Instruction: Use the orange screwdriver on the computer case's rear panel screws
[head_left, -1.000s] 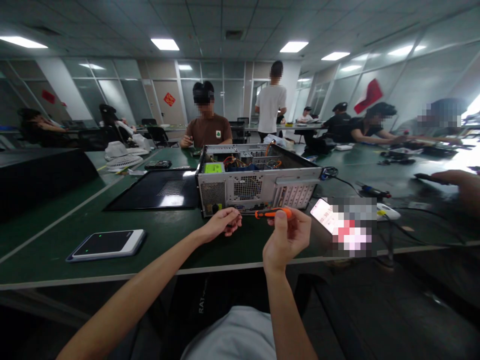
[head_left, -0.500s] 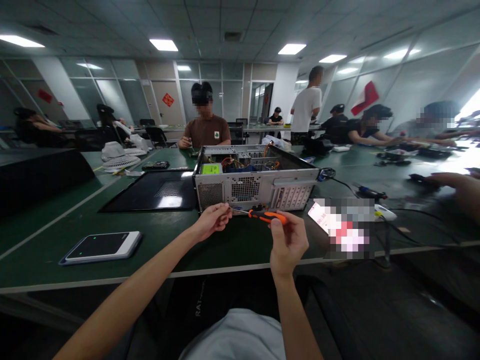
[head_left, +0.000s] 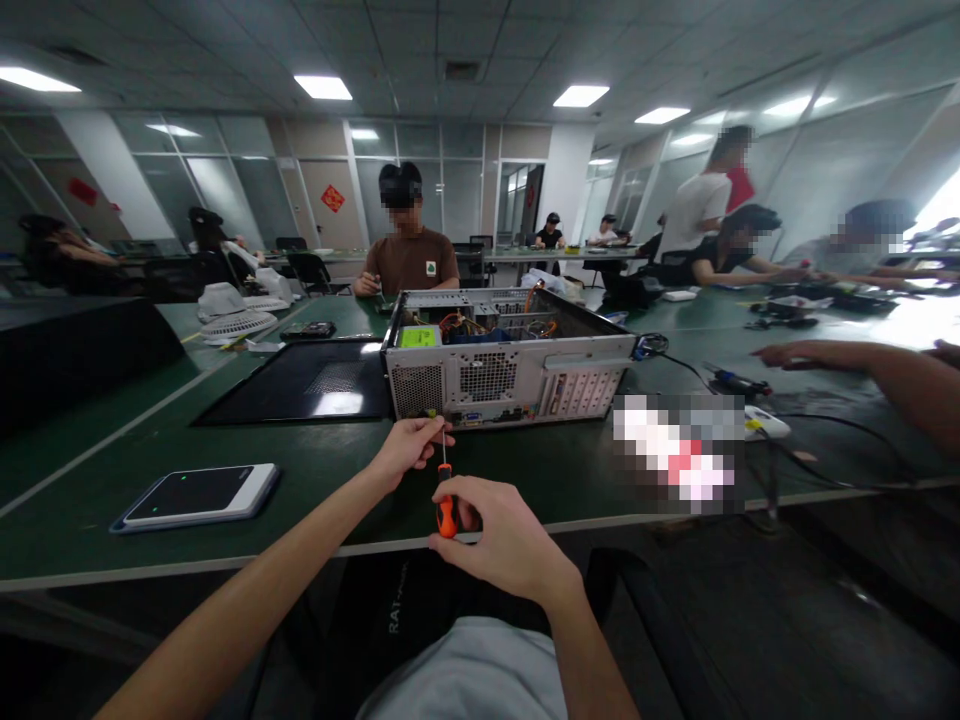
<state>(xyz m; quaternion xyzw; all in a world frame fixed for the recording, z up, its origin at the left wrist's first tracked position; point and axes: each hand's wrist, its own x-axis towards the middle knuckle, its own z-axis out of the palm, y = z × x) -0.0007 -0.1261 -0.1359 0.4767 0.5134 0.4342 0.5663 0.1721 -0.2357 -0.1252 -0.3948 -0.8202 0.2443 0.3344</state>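
Observation:
An orange and black screwdriver (head_left: 447, 512) points away from me, its thin metal shaft reaching toward the case. My right hand (head_left: 510, 535) grips the handle between thumb and fingers. At the tip of the shaft, my left hand (head_left: 409, 450) is closed in a pinch; whatever sits between those fingertips is too small to make out. Just beyond both hands lies an open desktop computer case (head_left: 525, 385) on its side, rear panel facing me. Coloured cables and a bright green label (head_left: 418, 337) show inside it.
Left of the case lies a black side panel (head_left: 300, 385). A white and black tablet-like device (head_left: 191, 495) rests near the front edge. On the right are a blurred-out phone, cables and another person's arm (head_left: 847, 360). Someone in a brown shirt (head_left: 412, 260) sits opposite.
My right hand has swung the screwdriver from lying sideways to pointing forward, moving left and nearer to me. My left hand has shifted slightly down and left, still pinched at the tip.

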